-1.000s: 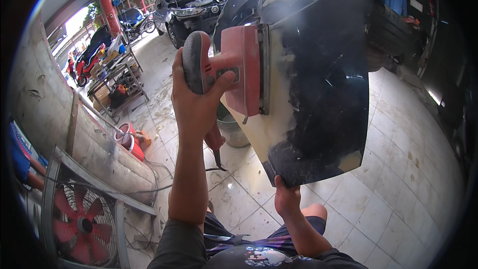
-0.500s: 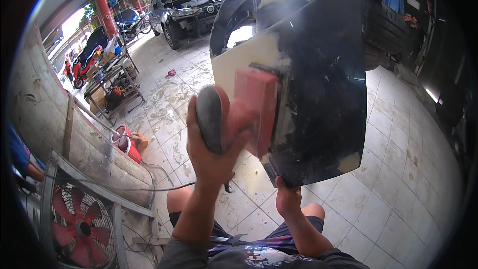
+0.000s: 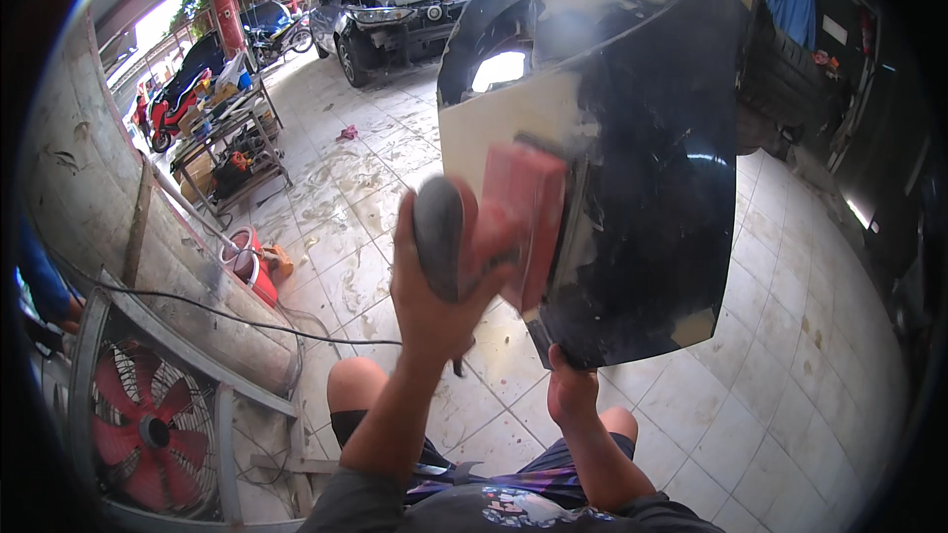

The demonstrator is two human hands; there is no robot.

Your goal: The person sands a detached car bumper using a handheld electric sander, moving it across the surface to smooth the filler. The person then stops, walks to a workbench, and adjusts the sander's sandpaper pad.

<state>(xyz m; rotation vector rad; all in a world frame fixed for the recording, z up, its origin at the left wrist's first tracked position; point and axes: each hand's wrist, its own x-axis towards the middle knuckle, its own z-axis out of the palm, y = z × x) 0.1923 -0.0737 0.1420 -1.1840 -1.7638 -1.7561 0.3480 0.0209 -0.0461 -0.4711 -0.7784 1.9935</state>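
Observation:
A large black car body panel (image 3: 657,197) with pale sanded filler patches stands upright in front of me. My left hand (image 3: 427,301) is wrapped around the grey knob of a red power sander (image 3: 518,212), whose pad lies against the panel's left, pale area. The sander looks blurred. My right hand (image 3: 571,397) grips the panel's bottom edge from below. My bare knees show beneath both hands, over the tiled floor.
A red floor fan (image 3: 148,429) stands at the lower left with a black cable (image 3: 247,321) running across the tiles. A red bucket (image 3: 255,266) sits by the wall. Farther back are a metal shelf cart (image 3: 232,143) and a car with its hood up (image 3: 395,0).
My left hand has carried the sander down the panel, from its upper left toward the lower middle. My right hand has stayed on the bottom edge.

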